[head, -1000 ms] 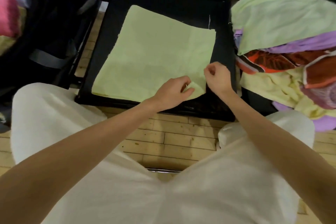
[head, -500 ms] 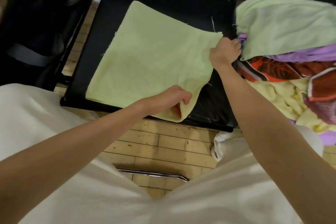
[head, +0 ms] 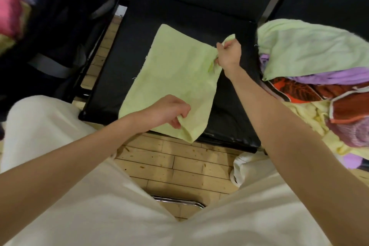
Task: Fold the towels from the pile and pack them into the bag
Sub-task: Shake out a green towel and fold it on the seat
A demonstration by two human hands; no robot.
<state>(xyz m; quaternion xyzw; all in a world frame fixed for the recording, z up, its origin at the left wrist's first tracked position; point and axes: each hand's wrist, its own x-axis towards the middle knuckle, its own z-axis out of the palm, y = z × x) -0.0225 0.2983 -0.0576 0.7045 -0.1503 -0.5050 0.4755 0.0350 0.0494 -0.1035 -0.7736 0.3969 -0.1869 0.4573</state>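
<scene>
The folding step looks under way; the left hand [head: 169,111] has its fingers [head: 176,124] pinched on the near corner of the pale green towel [head: 175,78], and the right hand [head: 228,54] clamps the far corner; the towel lies on the black chair seat [head: 229,110] between them; next, probably carry both corners leftward across the towel, edges kept matched.

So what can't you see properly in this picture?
All in the head view:
- Bag: dark and blurred at the left, so its opening can't be made out.
- Pink thing: blurred and cut off by the left edge.
- Pile of towels: runs off the right edge; lower towels are covered by upper ones.
- Left hand and right hand: fingertips tucked into the green towel.
</scene>
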